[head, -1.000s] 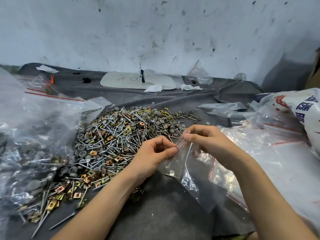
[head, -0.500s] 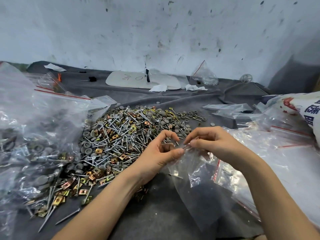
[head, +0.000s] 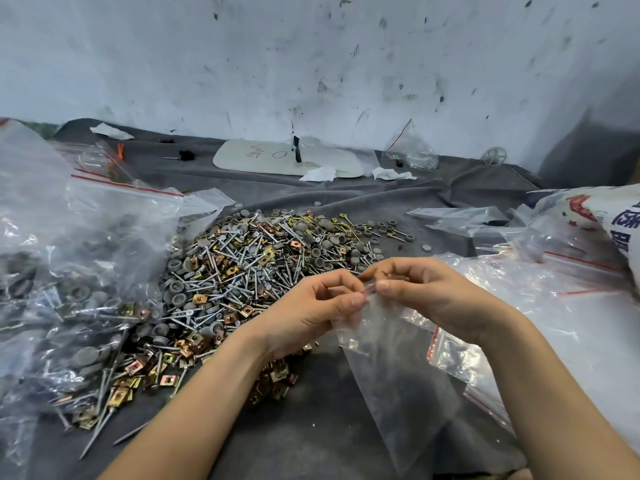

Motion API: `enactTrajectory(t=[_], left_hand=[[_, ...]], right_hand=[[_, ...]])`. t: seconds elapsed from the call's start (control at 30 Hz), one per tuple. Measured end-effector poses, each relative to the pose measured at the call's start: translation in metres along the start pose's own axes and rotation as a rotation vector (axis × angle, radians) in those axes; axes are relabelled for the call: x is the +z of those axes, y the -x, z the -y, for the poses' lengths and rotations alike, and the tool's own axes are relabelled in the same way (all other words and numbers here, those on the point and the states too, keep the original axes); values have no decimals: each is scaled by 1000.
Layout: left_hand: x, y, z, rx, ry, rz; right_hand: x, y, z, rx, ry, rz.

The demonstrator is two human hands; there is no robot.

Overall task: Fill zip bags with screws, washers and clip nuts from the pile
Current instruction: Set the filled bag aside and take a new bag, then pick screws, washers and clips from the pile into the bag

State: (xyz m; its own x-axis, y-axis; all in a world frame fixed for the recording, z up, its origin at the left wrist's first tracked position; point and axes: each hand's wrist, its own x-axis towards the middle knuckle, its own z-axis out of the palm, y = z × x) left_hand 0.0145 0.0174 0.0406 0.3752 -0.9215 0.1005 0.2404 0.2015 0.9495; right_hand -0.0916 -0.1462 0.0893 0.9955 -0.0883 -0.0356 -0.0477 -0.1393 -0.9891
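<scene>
Two pinches: left hand [head: 308, 311], right hand [head: 436, 296] fingers [head: 355, 300] grip zip bag [head: 391, 375] mouth | contents unclear

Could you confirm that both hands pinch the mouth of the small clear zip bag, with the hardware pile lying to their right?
Not quite: in the head view the pile of silver screws, grey washers and brassy clip nuts lies to their left. The left hand and right hand do pinch the small clear zip bag at its mouth.
</scene>
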Motion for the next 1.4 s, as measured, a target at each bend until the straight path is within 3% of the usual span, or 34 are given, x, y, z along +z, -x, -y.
enactTrajectory(t=[0.1, 0.27, 0.33, 0.5, 0.67, 0.73, 0.87, 0.97, 1.07, 1.13, 1.2, 1.3, 1.4], left_hand=[[-4, 2, -6, 9, -62, 41], [-17, 6, -20, 12, 33, -101], [-22, 8, -22, 24, 68, -136], [-23, 1, -18, 130, 88, -314], [-28, 1, -8, 191, -220, -419], [-30, 2, -6, 257, -477, -473], [-22, 1, -3, 363, -1020, -481], [-15, 1, 2, 466, -1124, -381], [-11, 1, 5, 544, -1165, -306], [-7, -1, 6, 582, -1174, -285], [-4, 0, 3, 613, -1161, -280], [-4, 4, -2, 679, -1170, -275], [-3, 6, -3, 702, -1131, -287]], right_hand=[[1, -3, 0, 44, 31, -63], [5, -6, -2, 167, -36, -243], [10, -7, -6, 214, 172, -260], [30, -11, -21, 330, 947, -29], [43, -15, -24, 316, 1044, 18], [41, -18, -21, 314, 1085, 39], [16, -13, -11, 321, 1099, -220], [3, -8, -6, 107, 830, -543], [13, -4, 10, -321, 628, -735], [23, -3, 19, -526, 652, -741], [32, -4, 22, -616, 773, -684], [39, -8, 20, -629, 1011, -603], [41, -9, 19, -587, 974, -551]])
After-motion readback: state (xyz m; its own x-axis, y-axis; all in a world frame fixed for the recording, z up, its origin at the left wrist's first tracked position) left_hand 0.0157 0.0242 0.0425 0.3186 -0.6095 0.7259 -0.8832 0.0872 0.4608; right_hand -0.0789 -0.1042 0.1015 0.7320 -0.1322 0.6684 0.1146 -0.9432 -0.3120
